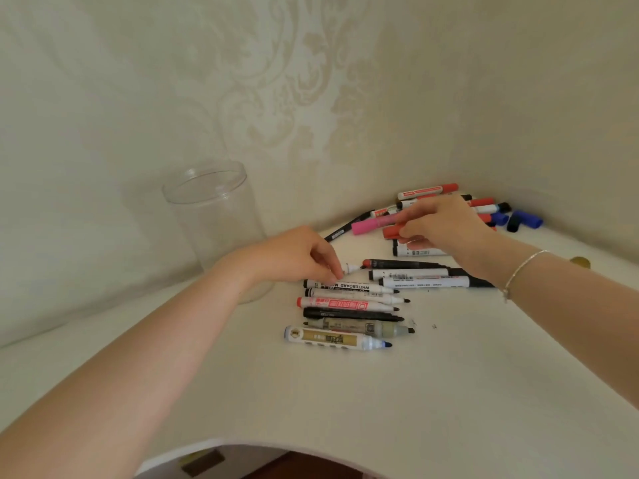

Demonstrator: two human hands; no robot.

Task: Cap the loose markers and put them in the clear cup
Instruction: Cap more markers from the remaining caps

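While the clear cup (214, 216) stood empty by the wall, the left hand (297, 257) pinched an uncapped marker (352, 268) and the right hand (446, 224) pinched a red cap (392, 231) in the far pile. Capping seemed just begun; next, cap had to meet tip squarely.

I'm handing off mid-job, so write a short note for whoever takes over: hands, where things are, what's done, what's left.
Left hand: fingers pinch an uncapped marker near its tip.
Right hand: fingers on a red cap at the back pile; hold unclear.
Clear cup: upright, far left, looks empty.
Uncapped markers lie in a row mid-table; loose blue caps at far right.
Done: nothing in the cup.
Left: cap every marker, then load the cup.
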